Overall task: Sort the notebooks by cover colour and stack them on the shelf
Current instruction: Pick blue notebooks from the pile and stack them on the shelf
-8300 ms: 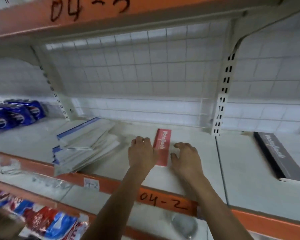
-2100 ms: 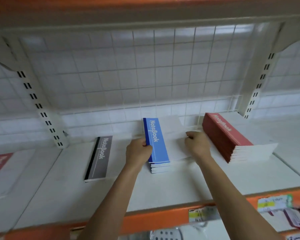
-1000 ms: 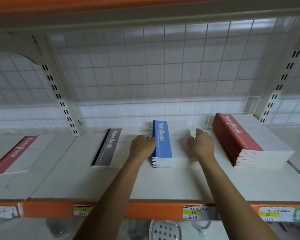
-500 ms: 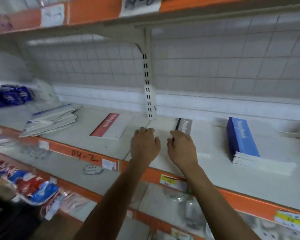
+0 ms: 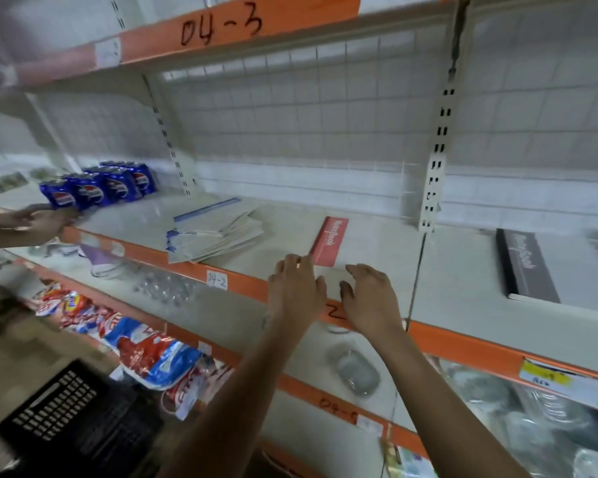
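A red-spined notebook (image 5: 330, 241) lies flat on the white shelf (image 5: 290, 232), just beyond my hands. My left hand (image 5: 296, 288) hovers at the shelf's front edge with fingers spread, its fingertips by the notebook's near left corner. My right hand (image 5: 370, 298) is beside it, fingers loosely bent, holding nothing. An untidy pile of blue-spined notebooks (image 5: 214, 229) lies to the left. A black-spined notebook (image 5: 529, 267) lies in the bay to the right.
Blue soda cans (image 5: 101, 184) stand at the far left, where another person's hand (image 5: 38, 220) reaches in. An upright post (image 5: 435, 167) divides the bays. Snack packets (image 5: 135, 343) fill the lower shelf and a black crate (image 5: 59, 415) sits below left.
My view and both hands have swung left, from the black notebook's bay to the red notebook. The blue stack on the right has left the view. Another person's hand has appeared at the left.
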`<state>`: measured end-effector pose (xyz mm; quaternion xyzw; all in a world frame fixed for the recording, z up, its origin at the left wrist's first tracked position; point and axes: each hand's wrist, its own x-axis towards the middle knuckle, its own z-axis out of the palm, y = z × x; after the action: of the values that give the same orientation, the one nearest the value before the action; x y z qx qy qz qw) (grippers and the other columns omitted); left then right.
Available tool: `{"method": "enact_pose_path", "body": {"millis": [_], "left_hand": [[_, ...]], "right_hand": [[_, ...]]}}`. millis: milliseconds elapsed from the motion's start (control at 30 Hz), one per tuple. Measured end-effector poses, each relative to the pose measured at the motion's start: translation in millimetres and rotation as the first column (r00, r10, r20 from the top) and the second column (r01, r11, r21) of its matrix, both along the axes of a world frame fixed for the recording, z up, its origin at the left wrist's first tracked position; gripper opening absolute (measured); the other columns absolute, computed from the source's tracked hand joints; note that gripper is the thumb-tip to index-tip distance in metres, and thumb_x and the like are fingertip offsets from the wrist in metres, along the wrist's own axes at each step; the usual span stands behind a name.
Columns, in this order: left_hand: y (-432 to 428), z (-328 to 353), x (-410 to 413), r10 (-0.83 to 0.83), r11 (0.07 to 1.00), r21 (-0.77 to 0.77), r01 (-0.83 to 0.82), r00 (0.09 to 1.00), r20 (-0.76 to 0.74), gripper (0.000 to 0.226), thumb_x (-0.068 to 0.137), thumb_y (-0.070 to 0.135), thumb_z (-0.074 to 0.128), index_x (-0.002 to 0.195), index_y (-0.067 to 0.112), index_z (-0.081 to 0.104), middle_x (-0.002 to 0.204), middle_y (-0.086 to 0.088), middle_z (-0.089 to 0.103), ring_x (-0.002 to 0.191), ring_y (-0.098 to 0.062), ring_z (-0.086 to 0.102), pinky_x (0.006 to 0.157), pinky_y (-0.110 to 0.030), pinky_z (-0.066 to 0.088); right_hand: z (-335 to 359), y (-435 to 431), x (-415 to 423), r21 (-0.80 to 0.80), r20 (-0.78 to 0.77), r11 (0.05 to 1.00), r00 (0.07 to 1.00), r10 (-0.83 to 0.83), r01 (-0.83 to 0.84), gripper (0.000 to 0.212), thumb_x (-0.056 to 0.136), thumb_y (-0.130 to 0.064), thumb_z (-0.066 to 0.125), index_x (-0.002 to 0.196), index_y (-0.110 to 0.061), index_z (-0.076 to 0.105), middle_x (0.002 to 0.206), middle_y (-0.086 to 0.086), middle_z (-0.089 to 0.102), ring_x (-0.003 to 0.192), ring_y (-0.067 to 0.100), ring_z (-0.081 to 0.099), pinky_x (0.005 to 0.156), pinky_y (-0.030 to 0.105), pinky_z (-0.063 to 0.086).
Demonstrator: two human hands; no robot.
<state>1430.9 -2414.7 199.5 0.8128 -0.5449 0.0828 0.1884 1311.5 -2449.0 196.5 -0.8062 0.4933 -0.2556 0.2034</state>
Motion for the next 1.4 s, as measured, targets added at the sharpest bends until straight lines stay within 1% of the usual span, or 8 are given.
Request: {"method": "enact_pose_path", "body": {"millis": [267, 433, 800, 967, 1067, 1167, 1267, 1400], "left_hand": [[-22.9, -1.8, 73.7, 0.045, 0.999, 0.014, -0.045, 0.999, -0.012, 0.051, 0.095, 0.034, 0.045, 0.142, 0.015, 0.035, 0.149, -0.009, 0.033, 0.135, -0.025, 0.034, 0.105, -0.038, 0.035], [-48.8, 8.3, 126.8, 0.099, 0.995, 0.029, -0.099, 0.995, -0.011, 0.049, 0.097, 0.031, 0.042, 0.142, 0.011, 0.034, 0.152, -0.015, 0.025, 0.139, -0.029, 0.028, 0.110, -0.037, 0.030], [-101.2, 0.8, 219.2, 0.205, 0.977, 0.068, -0.203, 0.978, -0.029, 0.044, 0.097, 0.029, 0.040, 0.136, 0.009, 0.036, 0.150, -0.019, 0.028, 0.135, -0.031, 0.033, 0.109, -0.040, 0.032], [-126.3, 1.4, 262.3, 0.214, 0.965, 0.164, -0.207, 0.976, -0.029, 0.053, 0.096, 0.035, 0.042, 0.138, 0.005, 0.033, 0.150, -0.026, 0.023, 0.138, -0.037, 0.027, 0.112, -0.045, 0.027], [-140.5, 3.1, 287.8, 0.265, 0.924, 0.308, -0.225, 0.960, -0.092, 0.064, 0.096, 0.040, 0.038, 0.147, 0.006, 0.019, 0.153, -0.030, 0.009, 0.142, -0.041, 0.011, 0.115, -0.049, 0.013], [-145.1, 3.4, 299.3, 0.283, 0.884, 0.403, -0.238, 0.957, -0.057, 0.069, 0.096, 0.048, 0.035, 0.147, 0.004, 0.019, 0.150, -0.027, 0.022, 0.137, -0.040, 0.024, 0.111, -0.049, 0.022], [-142.6, 7.1, 289.5, 0.178, 0.927, 0.316, -0.204, 0.978, 0.107, 0.053, 0.096, 0.038, 0.040, 0.136, 0.003, 0.040, 0.141, -0.016, 0.041, 0.130, -0.032, 0.038, 0.103, -0.044, 0.034], [-140.9, 13.6, 262.4, -0.050, 0.939, 0.341, -0.033, 0.971, 0.233, 0.032, 0.097, 0.020, 0.039, 0.120, 0.007, 0.057, 0.129, -0.013, 0.051, 0.119, -0.031, 0.048, 0.095, -0.039, 0.041]], "right_hand": [[3.7, -26.4, 77.5, 0.041, 0.055, 0.999, 0.998, 0.033, -0.036, 0.036, 0.094, -0.019, 0.047, 0.128, -0.007, 0.052, 0.130, 0.012, 0.055, 0.119, 0.029, 0.049, 0.097, 0.032, 0.040], [8.3, -57.7, 129.6, 0.083, 0.067, 0.990, 0.992, 0.106, -0.112, 0.042, 0.095, -0.020, 0.048, 0.135, -0.010, 0.047, 0.140, 0.008, 0.048, 0.130, 0.025, 0.042, 0.109, 0.030, 0.029], [1.8, -93.9, 200.5, 0.162, 0.048, 0.975, 0.988, 0.150, -0.156, 0.042, 0.095, -0.022, 0.049, 0.136, -0.015, 0.045, 0.141, 0.005, 0.046, 0.129, 0.021, 0.043, 0.107, 0.028, 0.031], [1.8, -105.5, 220.5, 0.181, 0.045, 0.978, 0.994, 0.099, -0.106, 0.043, 0.095, -0.022, 0.048, 0.137, -0.015, 0.045, 0.141, 0.005, 0.046, 0.127, 0.021, 0.045, 0.105, 0.027, 0.032], [2.0, -111.0, 233.0, 0.211, 0.054, 0.975, 0.997, 0.054, -0.064, 0.043, 0.095, -0.023, 0.048, 0.137, -0.016, 0.044, 0.141, 0.005, 0.045, 0.127, 0.021, 0.044, 0.105, 0.026, 0.032], [1.1, -115.8, 245.5, 0.223, 0.092, 0.974, 0.996, 0.011, -0.032, 0.042, 0.095, -0.024, 0.048, 0.136, -0.015, 0.044, 0.138, 0.006, 0.048, 0.125, 0.020, 0.047, 0.102, 0.024, 0.034], [0.1, -120.7, 259.5, 0.248, 0.178, 0.969, 0.982, -0.059, 0.013, 0.038, 0.097, -0.027, 0.045, 0.132, -0.012, 0.050, 0.130, 0.006, 0.056, 0.118, 0.021, 0.053, 0.094, 0.024, 0.038], [1.3, -121.1, 274.8, 0.409, 0.348, 0.909, 0.909, -0.229, 0.072, 0.049, 0.096, -0.047, 0.036, 0.102, -0.007, 0.063, 0.102, 0.010, 0.067, 0.095, 0.023, 0.062, 0.088, 0.034, 0.048]]}}
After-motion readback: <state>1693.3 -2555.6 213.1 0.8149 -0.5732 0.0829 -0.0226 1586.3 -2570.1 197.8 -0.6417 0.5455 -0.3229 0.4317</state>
